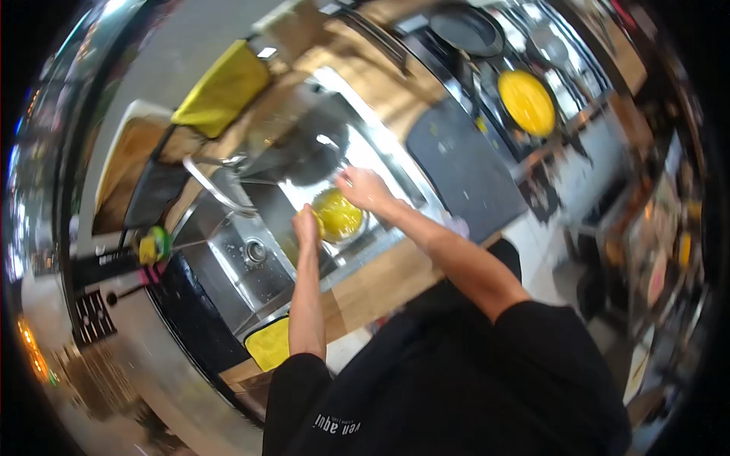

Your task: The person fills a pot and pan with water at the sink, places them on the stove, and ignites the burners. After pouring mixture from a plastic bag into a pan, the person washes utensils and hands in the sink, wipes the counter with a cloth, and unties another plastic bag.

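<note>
Over the double steel sink, a round bowl (338, 216) shows shiny yellow in it; blur hides whether that is liquid or the bowl's own colour. My left hand (305, 225) is closed on its left rim. Above its upper right edge, my right hand (363, 188) is closed, fingers pressed together; anything held in them is too blurred to make out. The steel faucet (219, 188) reaches over the sink to the left of my hands.
A yellow cloth (223, 88) hangs behind the sink, another yellow cloth (269, 344) lies at its front edge. To the right are a dark board (464, 167), a stove with a pan of yellow food (526, 103), and a dark frying pan (466, 30). The sink drain (255, 250) is visible.
</note>
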Demonstrator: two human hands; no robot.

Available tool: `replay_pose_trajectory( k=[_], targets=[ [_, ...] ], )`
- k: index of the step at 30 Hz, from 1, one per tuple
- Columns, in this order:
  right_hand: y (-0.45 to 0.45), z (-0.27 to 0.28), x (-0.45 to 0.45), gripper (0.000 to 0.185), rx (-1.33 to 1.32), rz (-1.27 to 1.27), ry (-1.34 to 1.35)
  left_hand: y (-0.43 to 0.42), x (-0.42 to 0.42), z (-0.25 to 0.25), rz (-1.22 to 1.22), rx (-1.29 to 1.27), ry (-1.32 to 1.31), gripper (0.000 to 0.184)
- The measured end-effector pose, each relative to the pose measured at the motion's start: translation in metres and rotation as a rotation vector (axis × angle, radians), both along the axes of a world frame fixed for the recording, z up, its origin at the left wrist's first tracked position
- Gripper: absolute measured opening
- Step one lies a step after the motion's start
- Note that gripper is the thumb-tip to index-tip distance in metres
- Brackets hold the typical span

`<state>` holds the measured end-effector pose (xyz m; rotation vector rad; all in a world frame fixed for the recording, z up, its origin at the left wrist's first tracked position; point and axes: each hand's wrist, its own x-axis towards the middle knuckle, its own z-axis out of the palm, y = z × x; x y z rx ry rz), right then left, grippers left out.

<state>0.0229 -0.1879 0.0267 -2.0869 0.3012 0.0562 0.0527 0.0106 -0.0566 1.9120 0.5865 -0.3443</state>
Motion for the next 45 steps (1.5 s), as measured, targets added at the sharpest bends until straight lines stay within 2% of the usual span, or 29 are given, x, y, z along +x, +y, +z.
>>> replay_pose_trajectory(
  k=[4,5,8,10,12,13,15,17,19,21,22,24,25,26,27,28,29,31,32,34,35,37,38,39,40,41,42,43,45],
  targets=[
    [0.052,-0.012,0.047,0.032,0.165,0.102,-0.133,0.031,0.004,-0.046,0.183,-0.078,-0.036,0.075],
    [0.072,-0.003,0.067,0.039,0.225,0.122,-0.108,0.034,0.007,-0.065,0.234,0.017,-0.071,0.062],
    [0.123,0.025,0.136,0.065,0.821,-0.061,0.269,0.024,0.007,0.001,0.136,-0.527,0.046,0.031],
    [0.157,-0.025,0.192,0.076,1.201,-0.147,0.412,0.023,0.006,0.020,0.084,-0.657,0.116,0.024],
    [0.172,-0.048,0.234,0.052,1.401,-0.160,0.654,0.017,0.009,0.036,-0.021,-0.472,0.105,0.026],
    [0.175,-0.042,0.238,0.035,1.494,-0.203,0.617,0.017,0.009,0.010,0.034,-0.399,0.075,0.032],
    [0.172,-0.042,0.248,0.011,1.715,-0.247,0.704,0.013,0.006,0.028,0.139,-0.514,0.068,0.030],
    [0.167,-0.050,0.239,0.005,1.670,-0.185,0.684,0.018,0.006,0.005,0.103,-0.406,0.013,0.024],
    [0.153,-0.058,0.226,0.010,0.812,0.416,0.212,0.032,0.011,0.001,0.127,-0.506,0.103,0.022],
    [0.147,-0.034,0.209,0.018,0.410,0.311,0.034,0.037,0.011,0.000,0.131,-0.608,0.195,0.022],
    [0.138,-0.008,0.198,0.027,0.246,0.295,0.024,0.037,0.009,0.001,0.268,-0.982,0.048,0.023],
    [0.132,-0.018,0.167,0.032,0.177,0.196,-0.120,0.040,0.007,-0.012,0.475,-1.316,-0.101,0.025],
    [0.132,-0.026,0.146,0.038,0.106,0.110,-0.269,0.039,0.019,-0.008,0.531,-1.281,-0.113,0.028],
    [0.135,-0.031,0.122,0.048,0.011,0.103,-0.158,0.041,0.020,-0.001,0.488,-1.135,-0.126,0.030],
    [0.140,-0.052,0.096,0.051,0.124,0.169,-0.297,0.040,0.030,-0.009,0.615,-1.236,-0.004,0.028],
    [0.141,-0.028,0.071,0.047,0.375,0.290,-0.035,0.055,0.035,-0.058,0.463,-1.409,-0.121,0.031],
    [0.155,-0.083,0.059,0.041,-0.321,0.401,-0.641,0.068,0.038,-0.096,0.295,-1.571,-0.242,0.034],
    [0.162,-0.047,0.044,0.036,0.006,0.051,-0.381,0.040,0.029,-0.023,0.268,-1.497,-0.251,0.039],
    [0.158,-0.049,0.049,0.036,0.018,0.042,-0.398,0.028,0.018,0.017,0.274,-1.414,-0.248,0.044],
    [0.150,-0.056,0.063,0.032,-0.374,0.118,-0.487,0.019,0.002,0.055,0.252,-1.306,-0.230,0.046],
    [0.148,-0.049,0.058,0.032,-0.369,0.113,-0.505,0.011,-0.003,0.067,0.249,-1.220,-0.208,0.048],
    [0.146,-0.001,0.054,0.029,0.237,0.412,0.070,0.045,0.018,0.037,0.175,-1.365,-0.116,0.054],
    [0.158,0.000,0.040,0.027,0.295,0.279,-0.275,0.064,0.035,0.017,-0.121,-1.660,-0.167,0.056],
    [0.165,-0.002,0.042,0.027,0.306,0.270,-0.289,0.077,0.042,0.012,-0.443,-1.924,-0.194,0.057],
    [0.173,-0.008,0.046,0.026,0.336,0.235,-0.374,0.070,0.037,0.034,-0.453,-1.910,-0.173,0.057],
    [0.180,-0.019,0.048,0.025,0.362,0.190,-0.452,0.057,0.033,0.050,-0.195,-1.749,-0.220,0.052],
    [0.171,-0.014,0.061,0.026,0.216,0.276,-0.503,0.040,0.027,0.076,0.041,-1.565,-0.255,0.048],
    [0.154,0.016,0.068,0.034,-0.119,0.352,-0.359,0.030,0.024,0.085,0.255,-1.370,-0.290,0.044],
    [0.164,-0.006,0.082,0.044,-0.230,0.174,-0.274,0.040,0.026,0.054,0.045,-1.367,-0.230,0.051]
  ],
)
